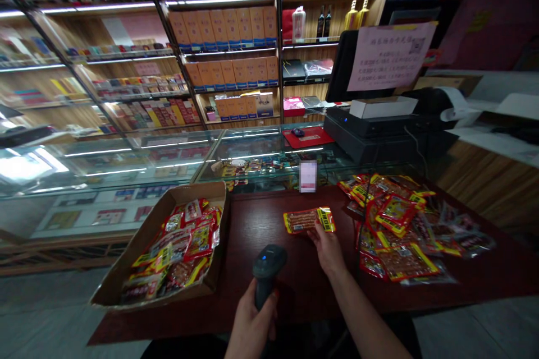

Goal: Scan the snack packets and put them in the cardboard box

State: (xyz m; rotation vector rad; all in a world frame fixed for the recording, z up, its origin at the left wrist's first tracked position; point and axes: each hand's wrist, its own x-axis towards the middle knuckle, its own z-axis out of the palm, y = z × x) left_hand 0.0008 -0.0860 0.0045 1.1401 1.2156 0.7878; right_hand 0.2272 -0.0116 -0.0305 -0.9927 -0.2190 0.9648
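A dark barcode scanner (269,262) with a small blue light stands upright in my left hand (255,317), whose fingers wrap round its handle. To the right of it, my right hand (327,248) pinches the lower right part of a snack packet (301,221). The packet is red and yellow, with brown sticks showing through its clear front, and is held over the dark red table (252,210). A cardboard box (219,252) of similar packets sits on the left. A loose pile of packets (398,216) lies to the right of my right hand.
Beyond the table is a glass display counter (248,148) with a red mat (309,137) and a mouse (298,132) on it. A monitor (343,67) with a paper notice (389,56) stands at the back right. Shelves (223,53) of boxes line the wall.
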